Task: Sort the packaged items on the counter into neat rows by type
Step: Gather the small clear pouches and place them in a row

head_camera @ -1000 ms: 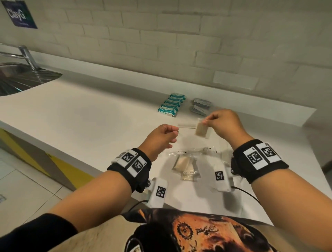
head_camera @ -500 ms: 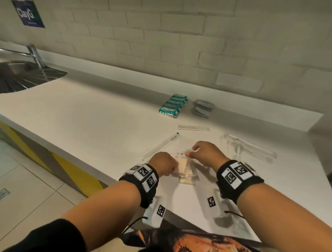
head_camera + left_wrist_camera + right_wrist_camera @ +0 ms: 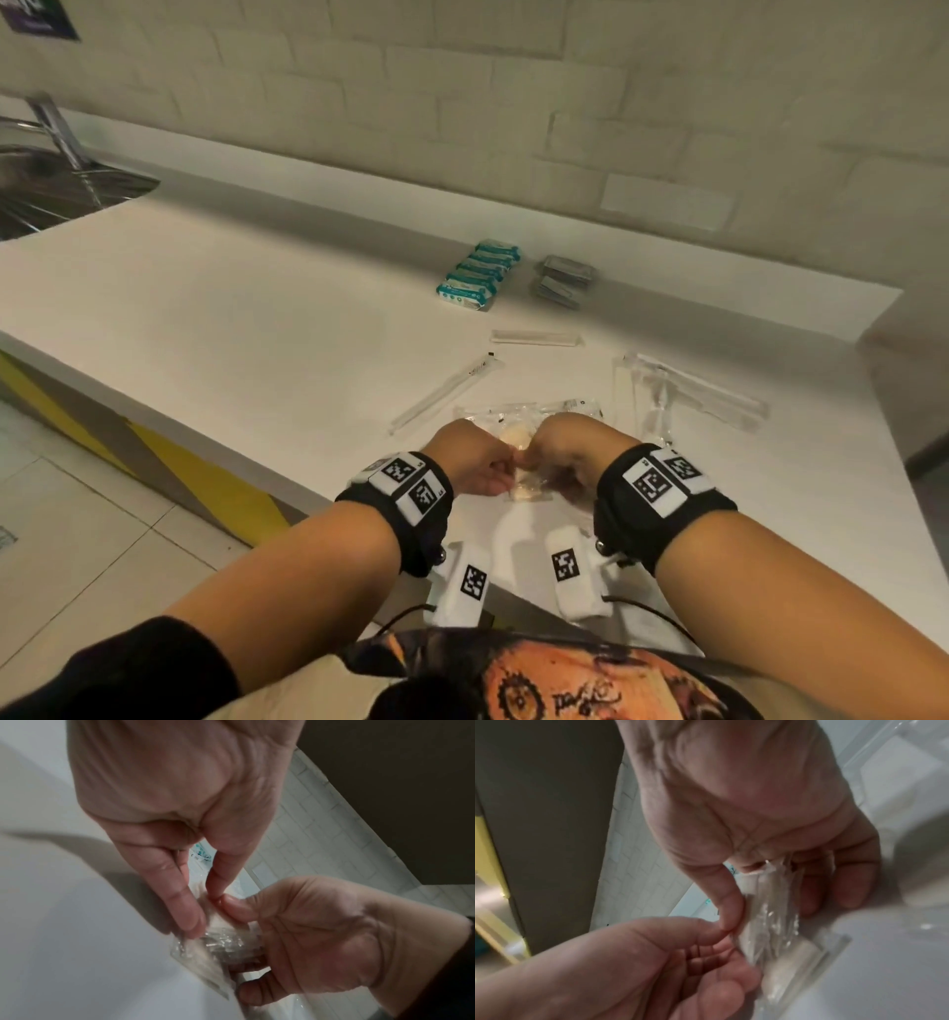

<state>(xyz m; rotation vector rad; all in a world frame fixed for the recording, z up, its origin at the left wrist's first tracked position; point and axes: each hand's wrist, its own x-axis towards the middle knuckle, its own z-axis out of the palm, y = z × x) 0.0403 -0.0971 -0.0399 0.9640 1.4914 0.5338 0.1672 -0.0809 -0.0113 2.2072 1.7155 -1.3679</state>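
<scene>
Pinching one clear packet (image 3: 529, 491) together, the left hand (image 3: 475, 460) and right hand (image 3: 567, 449) meet low over the counter (image 3: 257, 318). Beyond the knuckles lie more clear wrappers (image 3: 529, 411), then teal packs (image 3: 475, 275) and grey packs (image 3: 565, 280) in rows.

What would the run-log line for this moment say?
left hand: pinches clear plastic packet with beige contents | right hand: pinches same packet | teal packet row, grey packet stack: placed
</scene>
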